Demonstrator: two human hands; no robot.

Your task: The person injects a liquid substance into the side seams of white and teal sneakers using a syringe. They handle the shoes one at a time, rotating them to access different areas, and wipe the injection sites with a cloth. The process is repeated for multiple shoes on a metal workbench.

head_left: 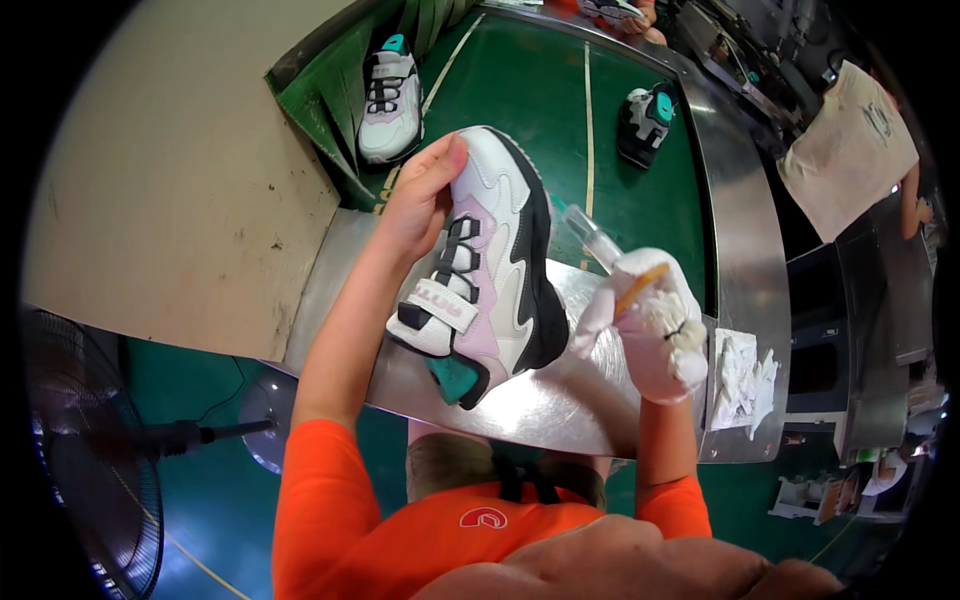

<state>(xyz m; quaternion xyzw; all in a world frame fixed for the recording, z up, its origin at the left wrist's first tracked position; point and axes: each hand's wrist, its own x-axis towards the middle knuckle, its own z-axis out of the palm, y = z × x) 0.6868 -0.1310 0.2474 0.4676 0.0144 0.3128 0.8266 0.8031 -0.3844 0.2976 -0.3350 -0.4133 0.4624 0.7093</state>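
Note:
My left hand (425, 195) grips a white sneaker (510, 270) by its toe, thumb on top. The shoe has lilac panels, black laces, a strap, a dark sole and a teal lining at the heel. It is held tilted above a steel worktop (590, 400), toe away from me, its outer side turned to the right. In a white glove, my right hand (650, 320) is closed around a see-through tube-shaped tool (592, 236). The tool's greenish tip points toward the sole's edge near the toe; contact cannot be made out. A yellowish band (640, 287) crosses the gloved fingers.
Beyond the worktop, a green conveyor belt (515, 100) carries another white sneaker (391, 110) and a black-and-white shoe (647, 125). Green strips (325, 110) hang at its left. White wipes (738, 380) lie at the right. A fan (95, 440) stands lower left. A person's pale shirt (850, 150) shows far right.

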